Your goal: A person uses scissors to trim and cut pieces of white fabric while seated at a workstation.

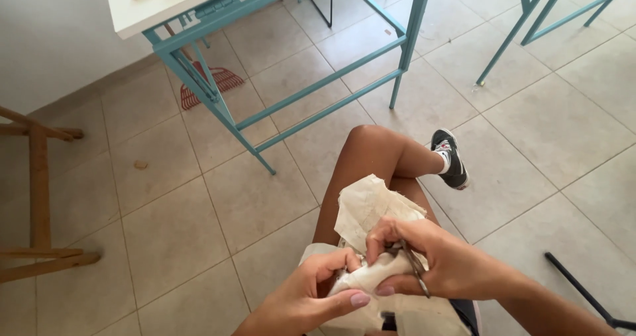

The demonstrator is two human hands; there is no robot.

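A piece of cream cloth lies bunched on the person's lap, low in the view and a little right of centre. Its free, frayed end stands up toward 12 o'clock from the hands, over the crossed thigh, while the lower part spreads out beneath both hands toward 6 o'clock.

The left hand comes in from 7 o'clock and pinches a fold of the cloth, thumb lying along the lower edge and fingers curled closed over the fabric. The right hand comes in from 4 o'clock and sits just at 3 o'clock of the left one, the two nearly touching across the fold. Its fingers are closed around a small pair of metal scissors, whose blades slant down toward 5 o'clock across the palm; the fingertips also press on the cloth. Whether the blades are parted cannot be told.

Under the cloth the bare leg is crossed, knee at 12 o'clock, and a black sneaker with a white sock points out at 2 o'clock. The floor is pale tile. At 11 o'clock stands a white-topped table on a teal metal frame, with a red rake head behind its leg. A wooden frame stands at 9 o'clock, more teal legs at 1 o'clock, and a black rod lies at 4 o'clock.
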